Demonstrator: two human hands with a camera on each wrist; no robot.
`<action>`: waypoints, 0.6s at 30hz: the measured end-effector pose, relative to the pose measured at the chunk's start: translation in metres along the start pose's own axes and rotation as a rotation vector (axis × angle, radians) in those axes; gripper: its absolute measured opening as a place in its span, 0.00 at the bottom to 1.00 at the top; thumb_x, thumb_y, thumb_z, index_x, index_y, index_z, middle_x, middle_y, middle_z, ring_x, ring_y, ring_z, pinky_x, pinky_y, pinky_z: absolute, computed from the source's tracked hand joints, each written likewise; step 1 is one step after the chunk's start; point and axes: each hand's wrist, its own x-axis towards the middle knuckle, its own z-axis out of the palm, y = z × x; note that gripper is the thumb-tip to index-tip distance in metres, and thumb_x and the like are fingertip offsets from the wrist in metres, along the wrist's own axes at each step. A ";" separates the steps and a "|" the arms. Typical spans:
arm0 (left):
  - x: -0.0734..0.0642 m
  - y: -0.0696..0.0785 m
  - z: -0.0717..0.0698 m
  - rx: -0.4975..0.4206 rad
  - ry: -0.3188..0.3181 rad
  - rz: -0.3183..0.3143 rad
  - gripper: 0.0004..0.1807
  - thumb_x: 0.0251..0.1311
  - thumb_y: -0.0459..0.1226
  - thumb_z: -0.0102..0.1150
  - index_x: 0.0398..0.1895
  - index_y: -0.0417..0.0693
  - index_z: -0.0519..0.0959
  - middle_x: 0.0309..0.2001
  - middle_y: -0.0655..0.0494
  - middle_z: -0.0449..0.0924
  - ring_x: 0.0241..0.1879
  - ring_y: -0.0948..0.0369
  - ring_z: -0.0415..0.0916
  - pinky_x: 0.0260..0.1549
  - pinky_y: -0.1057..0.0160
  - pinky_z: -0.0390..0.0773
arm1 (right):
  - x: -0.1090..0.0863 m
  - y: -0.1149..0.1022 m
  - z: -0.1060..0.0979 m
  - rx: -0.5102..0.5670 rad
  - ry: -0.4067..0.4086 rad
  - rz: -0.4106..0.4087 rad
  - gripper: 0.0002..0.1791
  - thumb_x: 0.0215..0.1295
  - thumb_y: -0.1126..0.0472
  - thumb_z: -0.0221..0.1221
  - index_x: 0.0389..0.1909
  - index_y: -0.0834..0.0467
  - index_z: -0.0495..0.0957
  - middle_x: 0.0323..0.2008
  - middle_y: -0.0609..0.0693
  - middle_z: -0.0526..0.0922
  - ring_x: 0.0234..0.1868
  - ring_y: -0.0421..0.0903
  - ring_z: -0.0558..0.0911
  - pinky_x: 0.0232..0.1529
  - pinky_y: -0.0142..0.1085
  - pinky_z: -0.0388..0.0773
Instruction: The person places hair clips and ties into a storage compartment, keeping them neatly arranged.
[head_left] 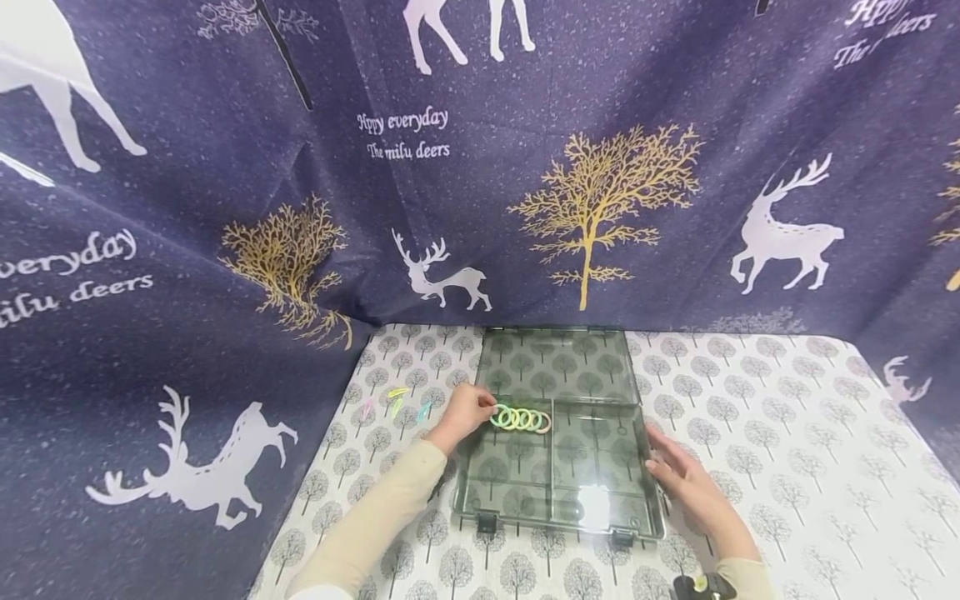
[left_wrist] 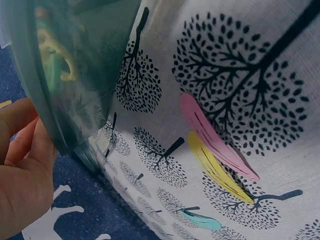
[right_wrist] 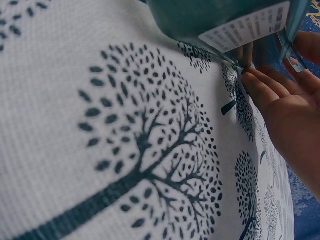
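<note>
A translucent grey-green plastic box point(head_left: 552, 467) lies with its lid point(head_left: 558, 362) folded back on the table. In its upper left compartment, several pastel rings point(head_left: 521, 418) overlap in a row. My left hand point(head_left: 468, 410) reaches over the box's left wall, thumb and finger pinching the leftmost green ring. In the left wrist view the box wall partly hides that hand's fingertips, and the rings show through the plastic. My right hand point(head_left: 684, 477) grips the right wall of the box, thumb at the rim and fingers outside. A barcode label point(right_wrist: 245, 27) shows on the box.
Left of the box lie several small hair clips: a pink one point(left_wrist: 217, 137), a yellow one point(left_wrist: 217, 167) and a turquoise one point(left_wrist: 201, 220) among them. A tree-print cloth point(head_left: 787, 450) covers the table. A dark blue deer-print curtain point(head_left: 480, 192) hangs behind it.
</note>
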 end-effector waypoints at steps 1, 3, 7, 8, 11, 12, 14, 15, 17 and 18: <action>0.000 0.000 0.000 0.026 0.004 0.008 0.03 0.53 0.26 0.66 0.31 0.33 0.84 0.28 0.46 0.83 0.26 0.58 0.80 0.23 0.73 0.81 | 0.000 0.000 0.000 0.001 -0.002 -0.004 0.35 0.72 0.59 0.52 0.75 0.57 0.48 0.75 0.64 0.44 0.70 0.69 0.52 0.63 0.61 0.61; 0.000 0.001 0.001 0.070 0.011 0.017 0.03 0.54 0.27 0.66 0.31 0.34 0.84 0.28 0.47 0.83 0.27 0.57 0.80 0.23 0.72 0.80 | 0.000 0.001 0.000 0.005 -0.005 -0.014 0.35 0.72 0.60 0.51 0.75 0.58 0.48 0.74 0.64 0.44 0.70 0.69 0.53 0.64 0.61 0.61; 0.000 0.003 0.002 0.108 0.009 0.018 0.03 0.53 0.27 0.66 0.31 0.33 0.84 0.28 0.47 0.83 0.27 0.57 0.80 0.24 0.72 0.80 | 0.001 0.002 0.001 0.008 -0.011 -0.029 0.35 0.72 0.61 0.51 0.75 0.60 0.48 0.74 0.64 0.44 0.70 0.68 0.53 0.64 0.60 0.61; 0.000 0.003 0.003 0.113 0.007 0.015 0.03 0.54 0.27 0.66 0.31 0.33 0.84 0.28 0.47 0.83 0.28 0.57 0.80 0.24 0.71 0.80 | 0.000 0.002 0.000 0.008 -0.010 -0.028 0.35 0.72 0.62 0.51 0.75 0.60 0.48 0.74 0.64 0.44 0.70 0.68 0.52 0.64 0.60 0.61; 0.000 0.006 0.003 0.131 -0.001 0.001 0.04 0.54 0.27 0.66 0.32 0.33 0.84 0.29 0.47 0.84 0.29 0.56 0.80 0.26 0.70 0.81 | 0.000 0.002 0.000 0.008 -0.008 -0.018 0.35 0.72 0.61 0.52 0.75 0.59 0.48 0.74 0.64 0.44 0.70 0.69 0.50 0.64 0.60 0.59; 0.000 0.006 0.003 0.134 -0.004 -0.006 0.04 0.55 0.28 0.65 0.33 0.33 0.84 0.30 0.46 0.84 0.30 0.56 0.80 0.27 0.69 0.82 | 0.000 0.002 0.000 0.011 -0.010 -0.016 0.35 0.72 0.61 0.52 0.75 0.59 0.48 0.74 0.64 0.43 0.71 0.69 0.49 0.65 0.61 0.58; -0.001 0.007 0.002 0.137 -0.006 -0.012 0.05 0.54 0.27 0.65 0.33 0.33 0.84 0.32 0.45 0.84 0.32 0.54 0.81 0.30 0.66 0.83 | 0.000 0.001 0.000 0.015 -0.009 -0.013 0.36 0.71 0.61 0.52 0.75 0.59 0.48 0.74 0.64 0.43 0.71 0.69 0.49 0.65 0.61 0.58; -0.001 0.008 0.002 0.137 -0.006 -0.016 0.05 0.55 0.28 0.65 0.34 0.33 0.83 0.33 0.45 0.84 0.33 0.54 0.81 0.31 0.65 0.84 | 0.000 0.001 0.000 0.018 -0.009 -0.012 0.36 0.71 0.61 0.52 0.75 0.59 0.48 0.74 0.64 0.43 0.71 0.69 0.48 0.65 0.62 0.58; -0.002 0.008 0.001 0.134 -0.003 -0.023 0.06 0.55 0.28 0.65 0.35 0.33 0.83 0.35 0.44 0.84 0.35 0.52 0.81 0.34 0.63 0.85 | 0.000 0.001 0.000 0.019 -0.012 -0.014 0.36 0.71 0.61 0.52 0.75 0.59 0.47 0.74 0.64 0.43 0.71 0.70 0.48 0.64 0.63 0.58; -0.003 0.008 0.001 0.131 -0.001 -0.026 0.06 0.55 0.28 0.64 0.36 0.33 0.83 0.36 0.44 0.84 0.36 0.52 0.81 0.35 0.63 0.85 | 0.000 0.000 0.000 0.016 -0.012 -0.012 0.36 0.71 0.61 0.52 0.75 0.59 0.47 0.74 0.64 0.43 0.71 0.70 0.48 0.64 0.63 0.58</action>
